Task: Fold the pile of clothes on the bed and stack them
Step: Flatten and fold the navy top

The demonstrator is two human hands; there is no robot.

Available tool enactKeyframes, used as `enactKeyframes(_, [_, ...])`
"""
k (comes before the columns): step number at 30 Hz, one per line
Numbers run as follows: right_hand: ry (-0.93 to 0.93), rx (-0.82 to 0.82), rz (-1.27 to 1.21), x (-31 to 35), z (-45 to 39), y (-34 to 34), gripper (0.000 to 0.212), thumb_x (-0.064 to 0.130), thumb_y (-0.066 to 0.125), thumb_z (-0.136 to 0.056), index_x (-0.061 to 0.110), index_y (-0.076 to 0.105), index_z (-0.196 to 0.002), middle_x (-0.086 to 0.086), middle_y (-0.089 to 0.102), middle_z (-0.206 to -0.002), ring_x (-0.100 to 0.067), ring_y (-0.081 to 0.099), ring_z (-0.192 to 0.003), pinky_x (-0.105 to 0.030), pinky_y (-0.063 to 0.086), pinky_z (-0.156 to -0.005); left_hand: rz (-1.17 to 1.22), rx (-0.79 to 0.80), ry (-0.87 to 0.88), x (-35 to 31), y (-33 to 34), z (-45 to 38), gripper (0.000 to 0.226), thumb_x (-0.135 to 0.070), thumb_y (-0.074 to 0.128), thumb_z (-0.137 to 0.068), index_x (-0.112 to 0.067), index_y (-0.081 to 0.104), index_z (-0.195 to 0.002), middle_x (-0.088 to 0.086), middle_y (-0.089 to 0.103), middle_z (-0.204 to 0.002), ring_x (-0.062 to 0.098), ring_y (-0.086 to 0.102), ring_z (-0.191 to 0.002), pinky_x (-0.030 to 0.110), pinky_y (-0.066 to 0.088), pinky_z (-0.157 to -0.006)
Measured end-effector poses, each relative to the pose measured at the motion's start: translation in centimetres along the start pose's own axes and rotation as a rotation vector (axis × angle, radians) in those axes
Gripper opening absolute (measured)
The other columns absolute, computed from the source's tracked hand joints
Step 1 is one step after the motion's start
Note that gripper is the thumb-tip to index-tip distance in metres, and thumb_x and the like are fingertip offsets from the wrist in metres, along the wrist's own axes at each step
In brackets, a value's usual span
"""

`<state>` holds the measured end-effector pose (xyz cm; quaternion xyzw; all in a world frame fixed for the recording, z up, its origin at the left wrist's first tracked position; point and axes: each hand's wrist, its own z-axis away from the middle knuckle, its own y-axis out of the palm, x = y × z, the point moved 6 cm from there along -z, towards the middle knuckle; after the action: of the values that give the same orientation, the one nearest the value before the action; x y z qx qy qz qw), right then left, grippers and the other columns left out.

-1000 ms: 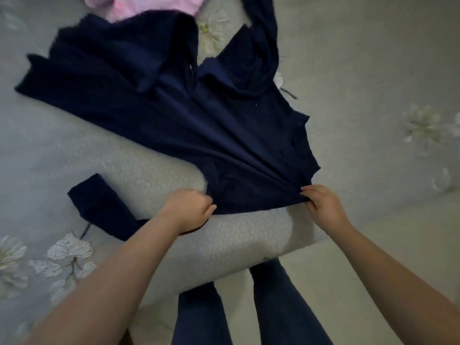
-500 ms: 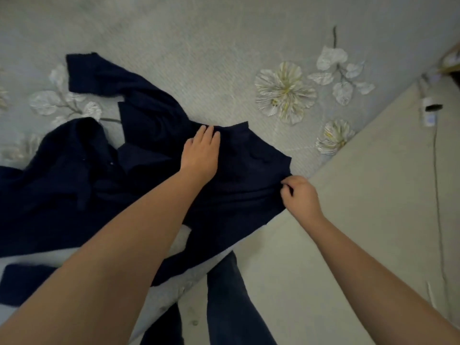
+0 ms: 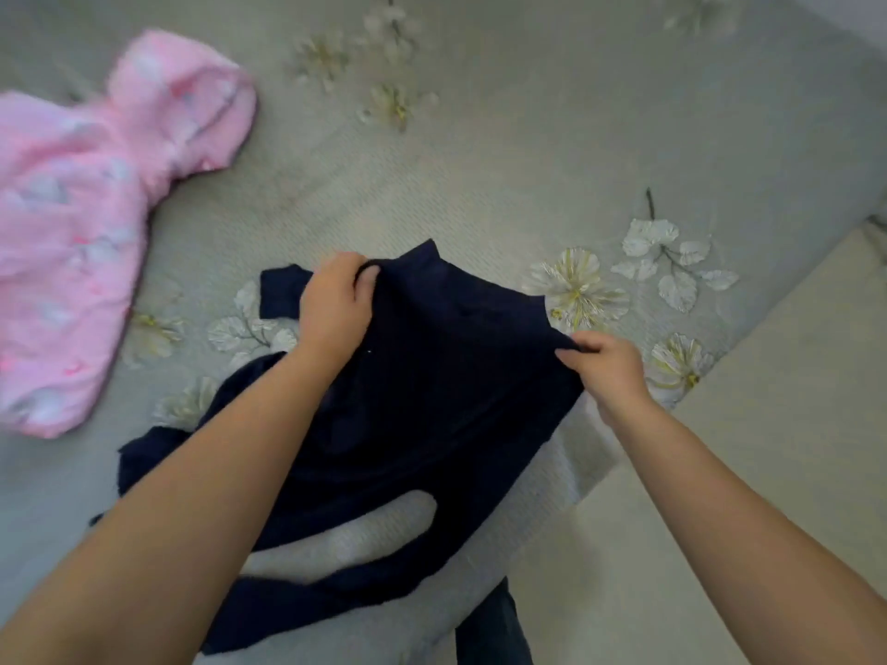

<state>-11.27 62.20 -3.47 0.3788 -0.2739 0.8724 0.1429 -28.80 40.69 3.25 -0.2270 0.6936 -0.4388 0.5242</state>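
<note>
Head view: grey bedspread (image 3: pixel 480 151), white flower print, floor (image 3: pixel 768 424) at right.
Navy top (image 3: pixel 432 400): on bed's near edge.
Left hand (image 3: pixel 336 309): fingers gripping its far edge.
Right hand (image 3: pixel 607 371): fingers pinching right corner.
Pink fleece garment (image 3: pixel 96 208): far left.

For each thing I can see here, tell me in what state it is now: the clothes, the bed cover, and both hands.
Navy garment: partly folded, rumpled, lying on the bed, its far edge lifted by both hands.
Pink fleece garment: unfolded, lying apart at the far left, untouched.
Bed cover: spread flat, grey with a flower print.
Left hand: grips the far edge of the navy garment.
Right hand: pinches its right corner.
</note>
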Motion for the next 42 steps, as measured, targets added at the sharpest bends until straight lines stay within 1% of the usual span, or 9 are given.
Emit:
enactKeyframes(7, [-0.388, 0.051, -0.091, 22.5, 3.5, 2.6, 0.018, 0.001, 0.058, -0.085, 0.008, 0.070, -0.095, -0.006, 0.065, -0.087, -0.028, 0.063, -0.092, -0.043, 0.050, -0.088, 0.179, -0.496, -0.090, -3.6, -21.5, -4.4, 0.020, -0.005, 0.047, -0.092, 0.008, 0.061, -0.098, 0.022, 0.060, -0.101, 0.023, 0.050, -0.091, 0.018, 0.029, -0.073])
enactKeyframes(18, [-1.121, -0.041, -0.063, 47.1, 24.2, -1.0, 0.021, 0.009, 0.060, -0.083, 0.015, 0.073, -0.099, 0.002, 0.063, -0.079, -0.017, 0.059, -0.086, -0.031, 0.046, -0.077, 0.114, -1.006, 0.006, -7.6, -48.8, 4.0, 0.020, -0.007, 0.048, -0.092, 0.007, 0.062, -0.096, 0.021, 0.061, -0.097, 0.031, 0.053, -0.096, 0.023, 0.030, -0.072])
enactKeyframes(22, [-1.340, -0.146, 0.059, 47.1, 32.3, -3.0, 0.021, 0.008, 0.057, -0.086, 0.009, 0.072, -0.102, -0.013, 0.068, -0.096, -0.027, 0.058, -0.097, -0.027, 0.039, -0.077, 0.099, -1.080, 0.071, -8.6, -52.5, 10.3, 0.019, -0.008, 0.050, -0.092, 0.005, 0.064, -0.094, 0.016, 0.060, -0.091, 0.027, 0.053, -0.093, 0.023, 0.031, -0.074])
enactKeyframes(26, [-1.515, -0.201, 0.219, 45.1, 38.8, -3.5, 0.024, 0.004, 0.054, -0.087, 0.006, 0.071, -0.104, -0.022, 0.063, -0.091, -0.026, 0.046, -0.082, -0.026, 0.026, -0.065, -0.007, -1.108, 0.094, -8.7, -53.7, 18.1, 0.020, -0.009, 0.051, -0.092, 0.005, 0.064, -0.097, 0.016, 0.059, -0.093, 0.028, 0.051, -0.094, 0.019, 0.027, -0.072])
enactKeyframes(29, [-1.603, -0.264, 0.240, 42.6, 43.2, -4.1, 0.022, 0.002, 0.055, -0.087, 0.002, 0.070, -0.104, -0.021, 0.060, -0.091, -0.031, 0.046, -0.090, -0.020, 0.023, -0.068, -0.087, -1.145, 0.132, -9.4, -54.2, 23.9, 0.019, -0.006, 0.052, -0.091, 0.006, 0.065, -0.096, 0.023, 0.059, -0.092, 0.035, 0.051, -0.094, 0.024, 0.030, -0.074])
enactKeyframes(33, [-1.834, -0.601, 0.198, 36.8, 49.3, -5.5, 0.015, -0.003, 0.056, -0.078, -0.004, 0.070, -0.080, -0.018, 0.056, -0.073, -0.040, 0.054, -0.071, -0.026, 0.036, -0.057, -0.222, -1.197, 0.193, -10.3, -55.1, 31.6, 0.033, -0.019, 0.045, -0.087, 0.007, 0.065, -0.085, 0.025, 0.060, -0.083, 0.035, 0.052, -0.084, 0.042, 0.042, -0.069])
enactKeyframes(36, [-1.924, -0.811, 0.191, 33.1, 52.0, -6.0, 0.011, -0.010, 0.070, -0.065, -0.002, 0.068, -0.073, -0.017, 0.057, -0.070, -0.035, 0.053, -0.065, -0.027, 0.042, -0.041, -0.431, -1.287, 0.345, -11.7, -55.4, 37.3, 0.027, -0.017, 0.044, -0.081, 0.002, 0.060, -0.073, 0.021, 0.057, -0.066, 0.020, 0.038, -0.071, 0.029, 0.036, -0.059])
enactKeyframes(39, [-1.999, -0.836, 0.218, 31.1, 54.1, -5.5, 0.016, -0.008, 0.072, -0.061, 0.000, 0.070, -0.076, -0.017, 0.059, -0.073, -0.026, 0.036, -0.073, -0.029, 0.043, -0.037, -0.570, -1.328, 0.439, -12.0, -55.9, 41.7, 0.006, -0.013, 0.045, -0.079, -0.008, 0.049, -0.077, 0.017, 0.054, -0.061, 0.018, 0.032, -0.067, 0.030, 0.028, -0.060])
enactKeyframes(42, [-2.100, -0.801, 0.247, 29.6, 55.8, -4.1, 0.015, 0.003, 0.060, -0.069, 0.000, 0.071, -0.079, -0.017, 0.059, -0.075, -0.024, 0.032, -0.073, -0.029, 0.044, -0.040, -0.652, -1.332, 0.422, -10.8, -56.1, 44.6, 0.017, -0.013, 0.046, -0.079, -0.002, 0.054, -0.068, 0.016, 0.052, -0.058, 0.017, 0.030, -0.064, 0.031, 0.027, -0.059])
